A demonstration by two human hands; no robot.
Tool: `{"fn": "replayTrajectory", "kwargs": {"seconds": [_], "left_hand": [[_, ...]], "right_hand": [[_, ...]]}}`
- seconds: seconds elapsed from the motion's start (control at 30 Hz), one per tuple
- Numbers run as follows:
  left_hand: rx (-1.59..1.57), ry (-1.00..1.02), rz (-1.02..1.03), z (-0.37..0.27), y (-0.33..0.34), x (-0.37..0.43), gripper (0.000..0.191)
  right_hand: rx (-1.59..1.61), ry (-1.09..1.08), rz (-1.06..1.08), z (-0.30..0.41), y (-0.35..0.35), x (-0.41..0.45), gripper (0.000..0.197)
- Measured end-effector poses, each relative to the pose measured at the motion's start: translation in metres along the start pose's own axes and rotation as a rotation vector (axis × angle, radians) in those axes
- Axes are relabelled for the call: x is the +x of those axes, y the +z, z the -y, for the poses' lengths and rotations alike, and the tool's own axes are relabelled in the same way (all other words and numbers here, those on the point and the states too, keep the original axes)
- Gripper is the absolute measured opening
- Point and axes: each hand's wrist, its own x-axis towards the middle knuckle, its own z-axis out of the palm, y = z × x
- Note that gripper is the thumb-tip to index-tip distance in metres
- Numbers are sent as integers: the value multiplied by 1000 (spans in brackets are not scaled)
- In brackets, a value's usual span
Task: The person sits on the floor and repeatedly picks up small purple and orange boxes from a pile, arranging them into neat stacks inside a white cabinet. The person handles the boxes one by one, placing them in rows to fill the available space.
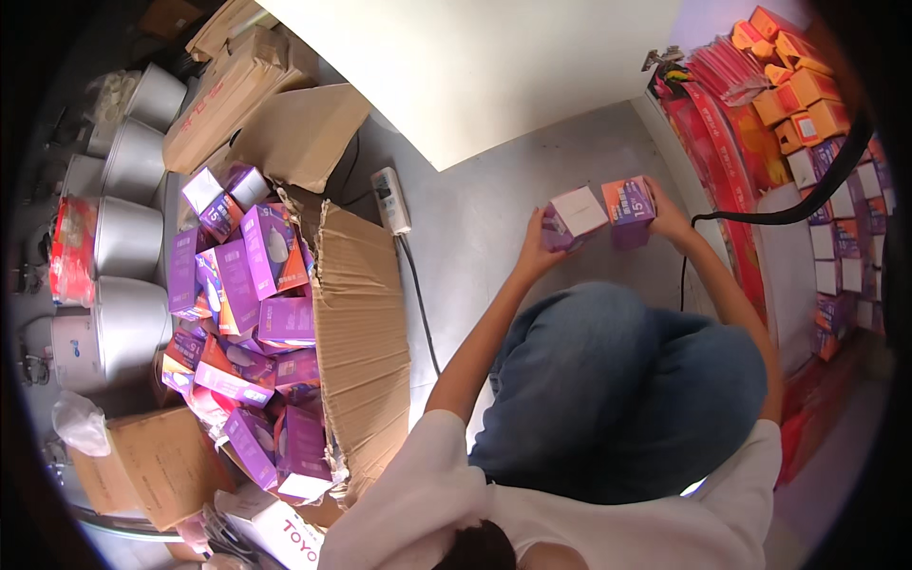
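My left hand [539,246] holds a purple light bulb box [578,212] with a white end turned up. Just right of it, my right hand [667,212] grips a second purple and orange bulb box [628,203]. A narrow gap lies between the two boxes, over the grey floor in front of my knees. To the left, a large open cardboard carton [363,342] is heaped with several more purple bulb boxes [271,249], lying at different angles.
A white panel [484,64] juts in at the top. A power strip [390,201] with a black cable lies beside the carton. Silver pots [132,313] line the far left. At right, orange boxes [812,89] and rows of bulb boxes [848,239] stand near a black cable [773,214].
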Motion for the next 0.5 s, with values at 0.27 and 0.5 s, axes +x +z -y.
{"fn": "replayTrajectory", "kwargs": {"seconds": [0.27,0.5], "left_hand": [[-172,-181,86,-12,24,19,92],[133,-143,-61,-76,-36,3,91]], "right_hand": [[-167,-243,13,-45,-9,32,62],[-370,-357,-75,-100,-82,51,79]]}}
